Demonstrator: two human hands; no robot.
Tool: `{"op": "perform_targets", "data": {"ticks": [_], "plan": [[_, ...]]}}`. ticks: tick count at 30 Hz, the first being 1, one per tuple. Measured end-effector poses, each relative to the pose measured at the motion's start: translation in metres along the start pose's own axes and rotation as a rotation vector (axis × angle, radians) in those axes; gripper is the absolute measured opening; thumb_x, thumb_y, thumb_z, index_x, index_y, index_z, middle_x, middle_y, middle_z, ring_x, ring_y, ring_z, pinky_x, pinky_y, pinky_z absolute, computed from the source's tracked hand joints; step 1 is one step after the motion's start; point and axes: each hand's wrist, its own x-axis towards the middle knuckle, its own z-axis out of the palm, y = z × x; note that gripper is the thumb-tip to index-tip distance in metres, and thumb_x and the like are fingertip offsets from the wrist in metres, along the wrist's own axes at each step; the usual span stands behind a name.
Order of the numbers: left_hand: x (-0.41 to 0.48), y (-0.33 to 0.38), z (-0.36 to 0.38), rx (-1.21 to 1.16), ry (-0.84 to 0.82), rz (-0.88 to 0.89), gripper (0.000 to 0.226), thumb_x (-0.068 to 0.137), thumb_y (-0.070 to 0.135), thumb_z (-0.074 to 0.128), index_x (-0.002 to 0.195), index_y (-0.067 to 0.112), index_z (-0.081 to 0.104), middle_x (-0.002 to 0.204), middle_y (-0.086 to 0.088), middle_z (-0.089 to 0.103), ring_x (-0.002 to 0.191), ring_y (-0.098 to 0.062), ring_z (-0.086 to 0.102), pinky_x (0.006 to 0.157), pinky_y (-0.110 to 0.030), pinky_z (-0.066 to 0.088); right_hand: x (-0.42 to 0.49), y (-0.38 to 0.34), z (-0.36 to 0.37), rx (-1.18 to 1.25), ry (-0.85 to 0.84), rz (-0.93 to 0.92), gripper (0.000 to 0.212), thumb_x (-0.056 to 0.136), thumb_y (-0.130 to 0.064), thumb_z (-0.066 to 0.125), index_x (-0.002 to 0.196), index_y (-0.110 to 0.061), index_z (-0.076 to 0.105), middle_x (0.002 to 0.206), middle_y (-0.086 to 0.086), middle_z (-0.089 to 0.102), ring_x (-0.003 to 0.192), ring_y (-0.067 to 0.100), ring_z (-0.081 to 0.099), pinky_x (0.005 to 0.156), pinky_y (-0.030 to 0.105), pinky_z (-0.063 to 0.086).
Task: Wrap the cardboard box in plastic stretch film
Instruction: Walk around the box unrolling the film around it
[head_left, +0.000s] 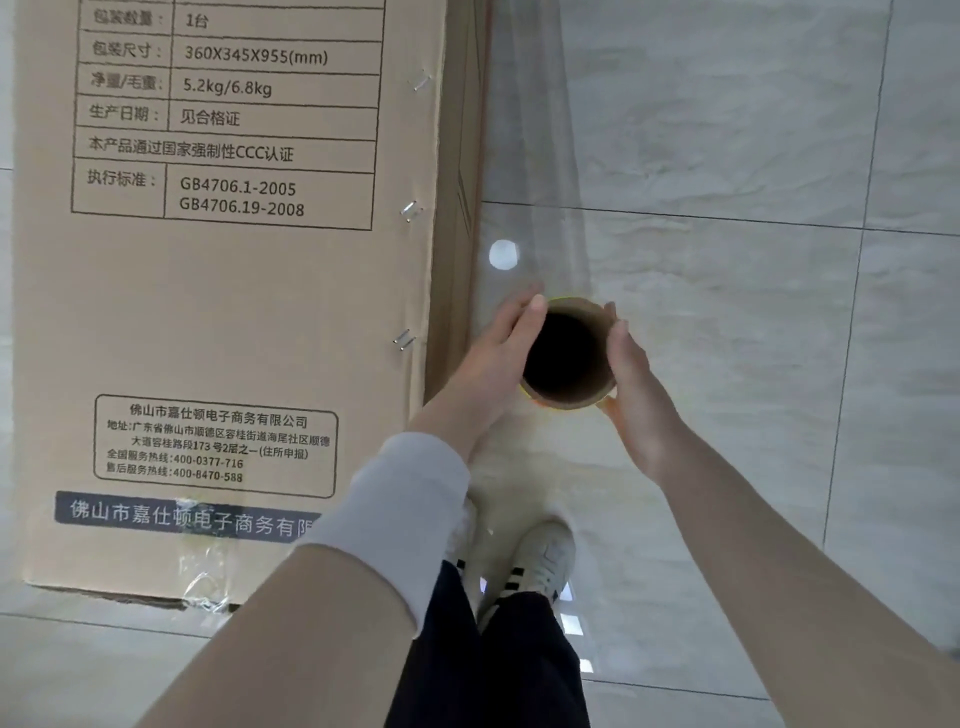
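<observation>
A tall brown cardboard box (234, 312) with black printed labels stands on the floor and fills the left half of the view. A roll of stretch film (569, 397) is seen end-on, its dark hollow cardboard core facing me, just right of the box's corner. My left hand (498, 353) grips the roll's left side and my right hand (631, 374) grips its right side. A clear sheet of film (540, 156) runs from the roll up along the box's right edge. A crumpled bit of film (208, 597) clings to the box's lower edge.
Grey glossy floor tiles (753, 260) spread to the right of the box. My white shoes (540, 561) and dark trousers stand below the roll. Metal staples (410, 210) line the box's right edge.
</observation>
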Motion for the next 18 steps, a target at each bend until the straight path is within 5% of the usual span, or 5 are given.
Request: {"op": "perform_targets", "data": {"ticks": [4,9,11,14,18], "plan": [[-0.016,-0.016,0.018,-0.048,0.15,-0.014,0.039,0.096,0.048,0.035,0.129,0.035,0.05,0.134,0.013,0.05,0.121,-0.002,0.043,0.099,-0.018,0.028,-0.015,0.022,0.02,0.17,0.248,-0.048,0.068,0.069,-0.074,0.039,0.114,-0.029,0.06,0.118,-0.004,0.063,0.113,0.011,0.057,0.098,0.038,0.047],[-0.073,-0.059,0.051,-0.23,0.571,-0.124,0.041,0.097,0.041,0.032,0.128,0.018,0.046,0.128,-0.001,0.054,0.119,-0.015,0.048,0.087,-0.011,0.037,-0.03,0.022,0.004,-0.359,0.124,-0.008,0.062,0.07,-0.07,0.052,0.103,-0.018,0.063,0.097,-0.006,0.065,0.096,0.011,0.058,0.073,0.019,0.039],[-0.091,-0.075,0.064,-0.272,0.538,-0.206,0.053,0.091,0.054,0.031,0.125,0.015,0.042,0.128,-0.005,0.052,0.121,-0.019,0.048,0.098,-0.025,0.039,-0.035,0.021,-0.004,-0.491,0.047,-0.027,0.032,0.081,-0.049,0.06,0.1,-0.023,0.063,0.095,-0.009,0.064,0.096,0.01,0.057,0.077,0.02,0.04],[-0.106,-0.084,0.066,-0.256,0.445,-0.198,0.083,0.069,0.08,0.03,0.121,0.015,0.041,0.125,-0.004,0.051,0.118,-0.016,0.05,0.098,-0.032,0.041,-0.033,0.013,-0.008,-0.591,-0.02,-0.071,0.026,0.08,-0.041,0.063,0.101,-0.027,0.069,0.102,-0.004,0.068,0.1,0.012,0.059,0.088,0.028,0.044],[-0.087,-0.072,0.033,0.078,0.404,-0.076,0.052,0.093,0.052,0.031,0.129,0.014,0.037,0.133,-0.005,0.048,0.121,-0.022,0.046,0.089,-0.026,0.03,-0.039,0.009,-0.002,-0.637,0.003,-0.131,0.022,0.083,-0.046,0.058,0.078,-0.026,0.066,0.072,-0.003,0.06,0.073,0.012,0.054,0.066,0.025,0.038]]}}
